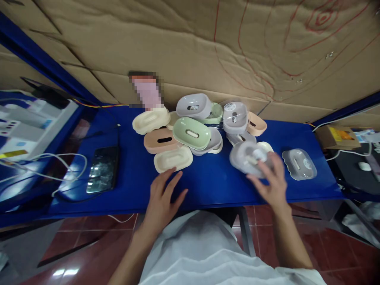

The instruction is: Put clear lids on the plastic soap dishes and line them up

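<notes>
Blue table (208,186) against a cardboard wall (190,43). A heap of oval plastic soap dishes sits at the back middle of the table, some tilted on others.

Right hand (271,182): fingers spread, laid over the near edge of a grey dish (245,157) at the right of the heap. The fingers touch its rim; whether they have closed on it cannot be told, and the dish is blurred. A second grey dish (299,164) lies apart, flat on the table to the right of the hand.

Left hand (162,194): open, flat, fingers splayed, holding nothing. Its fingertips lie just beside a cream dish (173,158) at the near left of the heap; contact is unclear.

Others in the heap: green dish (191,133) on top at the centre, tan dish (162,141) behind the cream one. A phone (102,169) lies well to the left, with white cables (63,164) near it.

Handling, as a judgement: the dishes look like thin moulded plastic, so light, stiff and smooth, likely to slide on the table and on each other. Not fragile, but the heap is loose, and pulling one could shift its neighbours. The best hold is probably across the short width of the oval, thumb on one long rim and fingers on the other. The grey dish seems to have a loose inner tray, so gripping the outer rim of both layers would keep them together.
</notes>
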Demonstrator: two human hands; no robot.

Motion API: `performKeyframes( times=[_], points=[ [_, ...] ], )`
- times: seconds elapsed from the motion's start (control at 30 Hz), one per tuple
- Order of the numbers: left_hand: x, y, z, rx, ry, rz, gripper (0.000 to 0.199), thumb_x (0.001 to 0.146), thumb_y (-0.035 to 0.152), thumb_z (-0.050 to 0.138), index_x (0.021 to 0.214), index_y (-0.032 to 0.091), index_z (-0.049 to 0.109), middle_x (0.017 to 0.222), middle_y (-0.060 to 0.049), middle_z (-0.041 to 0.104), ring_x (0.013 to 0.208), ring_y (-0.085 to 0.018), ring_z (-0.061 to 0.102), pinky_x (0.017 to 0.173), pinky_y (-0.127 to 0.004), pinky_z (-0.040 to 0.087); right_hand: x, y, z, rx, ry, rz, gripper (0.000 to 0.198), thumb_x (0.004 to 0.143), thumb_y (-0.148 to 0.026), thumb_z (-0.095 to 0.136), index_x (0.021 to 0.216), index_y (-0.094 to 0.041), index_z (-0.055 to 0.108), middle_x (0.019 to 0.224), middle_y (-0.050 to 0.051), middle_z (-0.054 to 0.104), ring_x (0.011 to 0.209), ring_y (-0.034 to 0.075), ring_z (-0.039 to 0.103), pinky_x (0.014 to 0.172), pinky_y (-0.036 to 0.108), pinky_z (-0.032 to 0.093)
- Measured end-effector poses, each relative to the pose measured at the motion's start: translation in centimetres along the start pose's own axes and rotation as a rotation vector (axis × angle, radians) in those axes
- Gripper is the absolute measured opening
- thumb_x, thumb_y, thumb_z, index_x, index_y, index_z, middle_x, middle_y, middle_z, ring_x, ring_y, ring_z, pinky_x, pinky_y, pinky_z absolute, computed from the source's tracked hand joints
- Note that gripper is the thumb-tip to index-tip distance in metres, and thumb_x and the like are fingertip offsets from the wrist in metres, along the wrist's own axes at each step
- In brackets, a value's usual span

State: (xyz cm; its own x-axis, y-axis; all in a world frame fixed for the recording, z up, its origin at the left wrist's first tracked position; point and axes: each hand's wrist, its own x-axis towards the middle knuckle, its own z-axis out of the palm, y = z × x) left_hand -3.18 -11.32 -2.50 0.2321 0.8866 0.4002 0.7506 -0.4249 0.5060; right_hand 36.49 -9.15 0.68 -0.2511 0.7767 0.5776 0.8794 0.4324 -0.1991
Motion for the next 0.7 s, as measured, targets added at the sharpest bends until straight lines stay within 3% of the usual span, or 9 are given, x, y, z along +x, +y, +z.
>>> performKeyframes(
  times=[0.13,0.23,0.33,0.47,0.57,0.7],
  points=[
    [-0.7,-2.0,-0.4,0.187,0.016,-0.026,0.052,0.105,0.029,0.066,0.155,0.024,0.052,0.152,-0.018,0.06,0.143,-0.039,0.056,0.116,-0.061,0.047,1.9,10.0,-1.6,-0.295,0.122,0.334,0.073,0.095,-0.062,0.073,0.155,-0.021,0.061,0.163,0.024,0.05,0.149,0.042,0.05,0.122,0.061,0.04],
    [-1.1,-2.2,-0.2,0.15,-0.02,0.028,0.029,0.105,0.025,0.065,0.134,0.024,0.068,0.136,-0.013,0.07,0.132,-0.035,0.062,0.109,-0.054,0.055,3.3,16.0,-0.3,-0.341,0.075,0.322,0.075,0.091,-0.071,0.071,0.14,-0.014,0.074,0.145,0.033,0.062,0.135,0.044,0.06,0.115,0.059,0.042],
    [-1.5,-1.3,-0.1,0.062,-0.038,0.072,0.018,0.105,0.02,0.063,0.12,0.025,0.072,0.118,-0.008,0.075,0.118,-0.029,0.068,0.103,-0.046,0.059,4.6,18.8,1.9,-0.363,0.072,0.292,0.073,0.091,-0.07,0.07,0.134,-0.011,0.076,0.137,0.036,0.065,0.13,0.045,0.062,0.111,0.062,0.043],
    [-1.4,0.2,0.3,0.045,-0.068,0.118,0.032,0.106,0.018,0.061,0.137,0.024,0.066,0.113,-0.007,0.077,0.112,-0.026,0.07,0.099,-0.042,0.059,5.5,18.7,3.9,-0.372,-0.019,0.343,0.059,0.097,-0.05,0.066,0.142,-0.012,0.069,0.148,0.033,0.059,0.14,0.043,0.055,0.115,0.066,0.04],
    [-0.9,1.0,0.8,0.043,-0.11,0.161,0.031,0.106,0.015,0.06,0.136,0.023,0.066,0.116,-0.009,0.076,0.113,-0.026,0.071,0.096,-0.042,0.058,5.6,16.8,3.9,-0.369,-0.056,0.404,0.056,0.1,-0.042,0.059,0.147,-0.013,0.065,0.157,0.029,0.054,0.148,0.042,0.049,0.117,0.066,0.041],
    [0.1,1.4,1.4,0.035,-0.14,0.162,0.022,0.106,0.017,0.061,0.125,0.022,0.07,0.131,-0.012,0.072,0.121,-0.028,0.068,0.1,-0.045,0.056,6.0,11.4,2.8,-0.338,0.104,0.339,0.046,0.106,-0.038,0.049,0.141,-0.014,0.069,0.15,0.022,0.064,0.145,0.039,0.054,0.117,0.062,0.044]
  ],
)
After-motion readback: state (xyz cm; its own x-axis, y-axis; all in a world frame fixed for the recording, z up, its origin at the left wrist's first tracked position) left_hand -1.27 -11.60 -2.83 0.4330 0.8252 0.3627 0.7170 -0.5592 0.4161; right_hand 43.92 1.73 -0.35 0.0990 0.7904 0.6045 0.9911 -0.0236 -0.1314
